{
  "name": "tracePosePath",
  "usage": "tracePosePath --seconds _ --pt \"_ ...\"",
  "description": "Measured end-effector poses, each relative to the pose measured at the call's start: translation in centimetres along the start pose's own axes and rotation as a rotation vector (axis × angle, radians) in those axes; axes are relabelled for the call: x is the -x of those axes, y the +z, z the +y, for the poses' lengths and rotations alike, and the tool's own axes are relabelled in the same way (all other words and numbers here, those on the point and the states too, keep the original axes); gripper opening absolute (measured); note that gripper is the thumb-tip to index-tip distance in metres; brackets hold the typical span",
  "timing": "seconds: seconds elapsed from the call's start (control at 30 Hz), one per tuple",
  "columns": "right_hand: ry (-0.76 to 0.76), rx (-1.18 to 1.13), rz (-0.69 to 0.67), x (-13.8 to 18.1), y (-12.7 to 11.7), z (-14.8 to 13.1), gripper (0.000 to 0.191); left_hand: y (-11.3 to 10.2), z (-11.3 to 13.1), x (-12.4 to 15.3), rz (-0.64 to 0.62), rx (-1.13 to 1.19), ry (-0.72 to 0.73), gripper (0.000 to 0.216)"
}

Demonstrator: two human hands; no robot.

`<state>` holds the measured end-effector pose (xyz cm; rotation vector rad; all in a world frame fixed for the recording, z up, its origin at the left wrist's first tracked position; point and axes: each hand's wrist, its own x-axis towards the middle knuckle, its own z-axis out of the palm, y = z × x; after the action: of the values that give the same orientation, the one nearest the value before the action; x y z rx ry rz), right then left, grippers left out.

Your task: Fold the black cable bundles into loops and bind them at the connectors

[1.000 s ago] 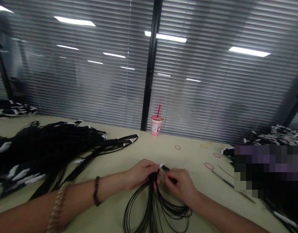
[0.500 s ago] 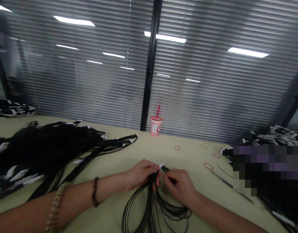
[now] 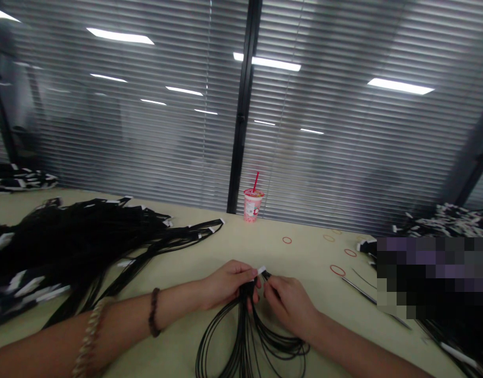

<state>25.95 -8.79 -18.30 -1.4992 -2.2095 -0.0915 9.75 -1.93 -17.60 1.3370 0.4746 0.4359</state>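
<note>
My left hand (image 3: 234, 283) is closed on a looped bundle of thin black cables (image 3: 241, 331), its thumb lying near a small white connector (image 3: 261, 270) at the bundle's top. Just to the right, my right hand (image 3: 291, 302) pinches the black wires (image 3: 266, 275) that come out of that connector. The loops hang below both hands toward the bottom edge of the view. My right fingertips partly hide the wires they grip.
On the left lies a big heap of black cables (image 3: 107, 231) with white ends. A pink cup (image 3: 252, 206) with a straw stands by the window blinds. Rubber bands (image 3: 337, 270) and a thin metal rod (image 3: 359, 289) lie to the right, beside more cables (image 3: 454, 220).
My right hand has shifted very slightly, its fingers drawn in a little closer on the wires. My left hand and the bundle have hardly moved.
</note>
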Motion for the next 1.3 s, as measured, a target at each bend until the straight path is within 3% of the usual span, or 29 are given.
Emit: tracePosePath --seconds 0.37,0.57,0.7,0.93,1.1,1.3 --pt "-0.008 0.015 0.009 -0.1 0.3 0.1 0.022 0.0 0.1 0.2 -0.062 -0.087 0.014 0.034" --pt "-0.039 -0.05 0.051 -0.3 0.4 0.5 0.026 -0.2 0.3 0.2 -0.065 0.006 -0.021 0.033" --pt "-0.015 0.08 0.103 -0.6 0.4 1.7 0.019 -0.4 0.4 0.2 -0.051 0.017 -0.025 0.035" --pt "-0.052 0.227 0.194 -0.6 -0.9 4.1 0.026 -0.3 0.6 0.3 0.051 0.147 -0.033 0.035" --pt "-0.192 0.035 0.3 0.0 -1.6 1.6 0.015 -0.2 0.4 0.1 0.061 0.204 0.016 0.036" --pt "-0.119 -0.13 0.061 0.7 -0.3 -1.9 0.026 -0.3 -0.1 -0.1 0.094 0.169 0.075 0.034"
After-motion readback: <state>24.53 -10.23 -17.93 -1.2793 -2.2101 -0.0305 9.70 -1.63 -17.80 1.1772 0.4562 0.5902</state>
